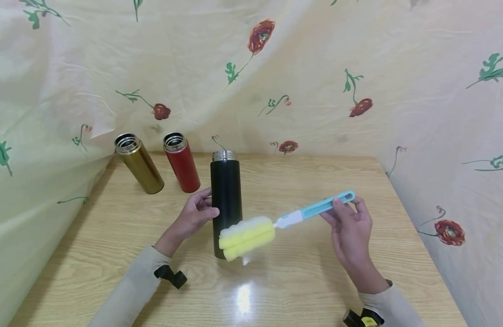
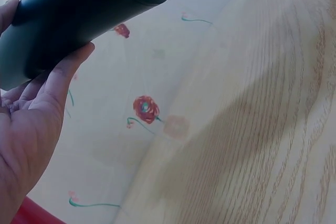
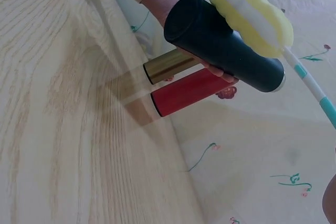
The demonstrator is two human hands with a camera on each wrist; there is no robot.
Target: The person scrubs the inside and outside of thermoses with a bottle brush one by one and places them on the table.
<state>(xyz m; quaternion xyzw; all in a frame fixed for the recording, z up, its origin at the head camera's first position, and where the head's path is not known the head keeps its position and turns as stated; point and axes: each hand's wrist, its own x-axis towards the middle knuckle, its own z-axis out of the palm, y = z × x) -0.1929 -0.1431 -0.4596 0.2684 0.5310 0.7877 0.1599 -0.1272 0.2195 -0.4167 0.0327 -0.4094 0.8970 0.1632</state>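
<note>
My left hand (image 1: 195,212) grips a black thermos bottle (image 1: 226,190), thumb in front and fingers behind. Its steel mouth is uncapped, and the left wrist view shows the bottle (image 2: 89,14) lifted off the table with its base in sight. In my right hand (image 1: 351,231) is a bottle brush, pinched near the end of its blue handle (image 1: 327,204). The brush's yellow and white sponge head (image 1: 249,236) points left, in front of the bottle's lower part in the head view. Whether sponge and bottle touch, I cannot tell.
A gold bottle (image 1: 143,168) and a red bottle (image 1: 183,163) stand uncapped at the back left of the wooden table (image 1: 300,281). Flower-patterned cloth (image 1: 317,54) hangs behind the table and along both sides.
</note>
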